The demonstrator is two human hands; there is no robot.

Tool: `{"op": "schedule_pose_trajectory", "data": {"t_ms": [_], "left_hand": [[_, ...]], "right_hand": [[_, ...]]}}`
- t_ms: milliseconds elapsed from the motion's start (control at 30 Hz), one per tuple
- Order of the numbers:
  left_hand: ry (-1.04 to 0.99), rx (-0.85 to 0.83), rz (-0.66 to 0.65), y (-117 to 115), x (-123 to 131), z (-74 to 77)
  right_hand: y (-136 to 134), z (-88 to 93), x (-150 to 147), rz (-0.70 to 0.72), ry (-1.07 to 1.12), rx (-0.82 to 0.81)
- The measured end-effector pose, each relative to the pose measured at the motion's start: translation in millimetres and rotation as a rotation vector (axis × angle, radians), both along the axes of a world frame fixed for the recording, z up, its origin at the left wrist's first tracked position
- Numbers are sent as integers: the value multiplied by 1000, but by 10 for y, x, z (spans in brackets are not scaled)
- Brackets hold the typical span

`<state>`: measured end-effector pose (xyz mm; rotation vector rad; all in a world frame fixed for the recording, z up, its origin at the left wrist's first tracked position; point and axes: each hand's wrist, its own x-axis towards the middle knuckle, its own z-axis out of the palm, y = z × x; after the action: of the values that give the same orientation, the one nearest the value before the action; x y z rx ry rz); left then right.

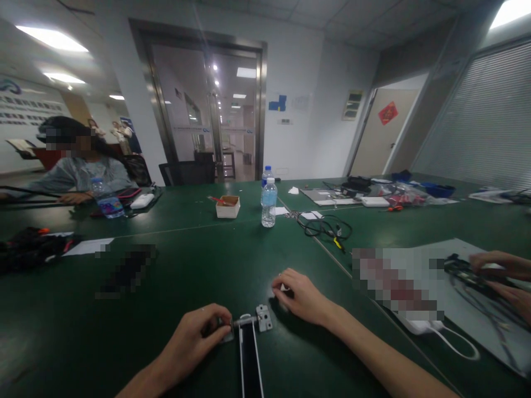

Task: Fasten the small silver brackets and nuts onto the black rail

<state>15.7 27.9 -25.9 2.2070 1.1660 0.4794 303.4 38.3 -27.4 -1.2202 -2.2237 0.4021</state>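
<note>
A long dark bar with pale edges [251, 365] points away from me at the bottom middle of the table. Across its far end sits a metal hinge-like bracket [264, 318] with screw holes in its right plate. My left hand [194, 334] pinches the left end of this bracket, and its fingers cover most of that plate. Just beyond the bracket's right side, my right hand [297, 296] rests on the table, apart from the bracket. Its thumb and fingertips are drawn together; whatever may be between them is too small to tell.
Water bottles [269, 204] and a small box [228, 207] stand farther back. Black cables [326, 225] lie right of them. At right, another person's hands [504, 271] work with wires on a pale board [460, 249]. Another person [83, 166] sits at left.
</note>
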Motion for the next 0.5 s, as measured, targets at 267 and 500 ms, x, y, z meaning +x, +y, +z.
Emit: {"op": "schedule_pose_trajectory", "data": {"t_ms": [267,500], "left_hand": [[-13,24,-32,15,-13,-41],[-34,31,-38,16,8,-39]], "right_hand": [[-229,10,-248,139,124,-77],[-253,-36,-278,83,164,-147]]}}
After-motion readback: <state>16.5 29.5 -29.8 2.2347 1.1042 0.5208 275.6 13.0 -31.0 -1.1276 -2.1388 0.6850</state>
